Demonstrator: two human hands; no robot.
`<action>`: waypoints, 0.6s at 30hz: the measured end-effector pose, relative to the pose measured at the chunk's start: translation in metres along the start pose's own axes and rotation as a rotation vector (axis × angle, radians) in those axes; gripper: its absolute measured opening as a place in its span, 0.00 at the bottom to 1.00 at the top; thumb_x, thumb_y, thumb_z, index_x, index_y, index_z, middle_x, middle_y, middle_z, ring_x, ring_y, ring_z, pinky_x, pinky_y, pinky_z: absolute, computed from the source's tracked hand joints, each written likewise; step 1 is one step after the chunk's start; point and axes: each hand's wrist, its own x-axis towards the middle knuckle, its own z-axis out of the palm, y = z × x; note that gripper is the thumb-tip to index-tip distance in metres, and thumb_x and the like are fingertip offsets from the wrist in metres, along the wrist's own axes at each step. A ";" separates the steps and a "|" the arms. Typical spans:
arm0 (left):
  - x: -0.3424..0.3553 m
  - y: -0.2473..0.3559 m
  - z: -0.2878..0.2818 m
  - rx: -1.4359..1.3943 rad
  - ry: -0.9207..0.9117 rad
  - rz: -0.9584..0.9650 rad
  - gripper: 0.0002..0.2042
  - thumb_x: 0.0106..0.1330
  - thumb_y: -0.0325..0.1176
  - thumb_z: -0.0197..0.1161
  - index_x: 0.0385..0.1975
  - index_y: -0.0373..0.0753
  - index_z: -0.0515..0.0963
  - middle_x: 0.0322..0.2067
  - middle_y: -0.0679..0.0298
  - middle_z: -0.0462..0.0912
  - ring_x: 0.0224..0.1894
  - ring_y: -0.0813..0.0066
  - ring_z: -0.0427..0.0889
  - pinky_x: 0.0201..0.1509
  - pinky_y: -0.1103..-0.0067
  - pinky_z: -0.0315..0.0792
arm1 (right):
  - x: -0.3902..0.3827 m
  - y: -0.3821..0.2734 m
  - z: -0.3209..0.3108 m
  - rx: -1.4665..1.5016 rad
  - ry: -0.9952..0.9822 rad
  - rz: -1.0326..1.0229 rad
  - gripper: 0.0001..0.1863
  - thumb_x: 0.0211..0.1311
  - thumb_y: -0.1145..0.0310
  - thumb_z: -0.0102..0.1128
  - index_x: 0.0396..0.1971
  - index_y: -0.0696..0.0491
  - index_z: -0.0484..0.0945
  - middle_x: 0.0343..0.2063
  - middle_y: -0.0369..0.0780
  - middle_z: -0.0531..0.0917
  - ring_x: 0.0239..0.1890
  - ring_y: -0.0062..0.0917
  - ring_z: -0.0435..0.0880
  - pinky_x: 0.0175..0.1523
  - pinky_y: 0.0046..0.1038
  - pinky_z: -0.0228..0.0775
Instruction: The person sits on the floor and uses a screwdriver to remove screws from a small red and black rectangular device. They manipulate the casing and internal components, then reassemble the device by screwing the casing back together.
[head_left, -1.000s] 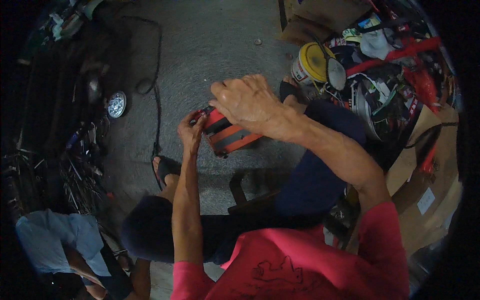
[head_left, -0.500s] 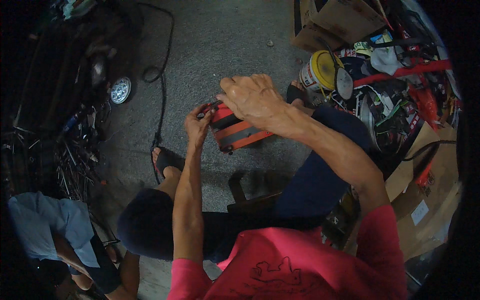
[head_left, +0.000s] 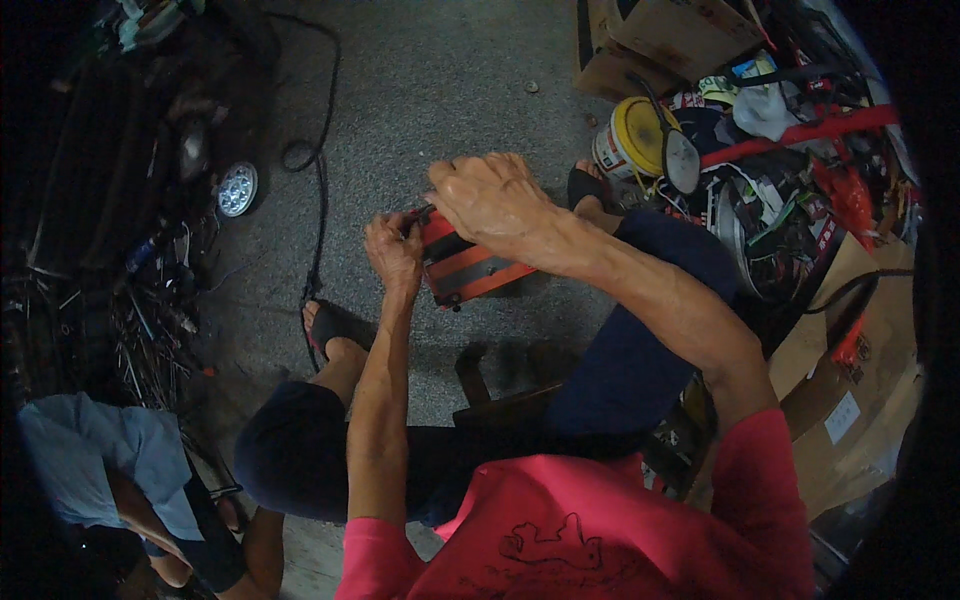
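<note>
A boxy orange-red object with dark stripes [head_left: 478, 275] sits between my feet, its far side covered by my hands. My left hand [head_left: 394, 250] is closed at its upper left corner, the fingertips pinched at a small dark piece too hidden to name. My right hand [head_left: 500, 205] is curled into a fist over the far edge of the box, close beside the left fingers. Whatever the right fingers hold is out of sight beneath the knuckles.
A dark cable [head_left: 322, 200] runs along the floor at the left, near a round lamp [head_left: 237, 189]. Metal scraps lie beyond it. On the right stand a yellow-lidded bucket [head_left: 640, 135], a mirror [head_left: 681, 162] and cardboard boxes [head_left: 685, 45]. Another person's pale blue clothing [head_left: 105, 455] shows lower left.
My left hand has turned slightly, its fingers curling further over the corner. My right fist has shifted a little to the left. The box stays in nearly the same place.
</note>
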 end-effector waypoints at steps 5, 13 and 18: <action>0.000 0.010 0.001 -0.010 0.020 0.045 0.07 0.51 0.30 0.65 0.29 0.37 0.81 0.29 0.58 0.77 0.37 0.58 0.75 0.44 0.65 0.68 | -0.001 0.005 0.000 -0.005 -0.046 0.032 0.09 0.48 0.73 0.60 0.29 0.62 0.78 0.26 0.52 0.82 0.32 0.46 0.84 0.38 0.44 0.76; -0.002 0.010 -0.002 -0.063 -0.004 -0.030 0.07 0.54 0.34 0.64 0.29 0.40 0.82 0.30 0.61 0.76 0.39 0.59 0.73 0.45 0.64 0.62 | 0.015 -0.004 0.010 0.027 0.042 -0.179 0.10 0.53 0.70 0.59 0.32 0.61 0.76 0.29 0.50 0.80 0.34 0.44 0.83 0.38 0.40 0.76; -0.001 0.018 -0.006 -0.056 -0.020 -0.046 0.07 0.54 0.34 0.64 0.29 0.40 0.82 0.28 0.61 0.76 0.38 0.59 0.73 0.44 0.64 0.63 | 0.022 -0.009 0.006 -0.005 -0.046 -0.075 0.11 0.58 0.67 0.57 0.32 0.61 0.76 0.29 0.51 0.81 0.33 0.45 0.83 0.37 0.41 0.76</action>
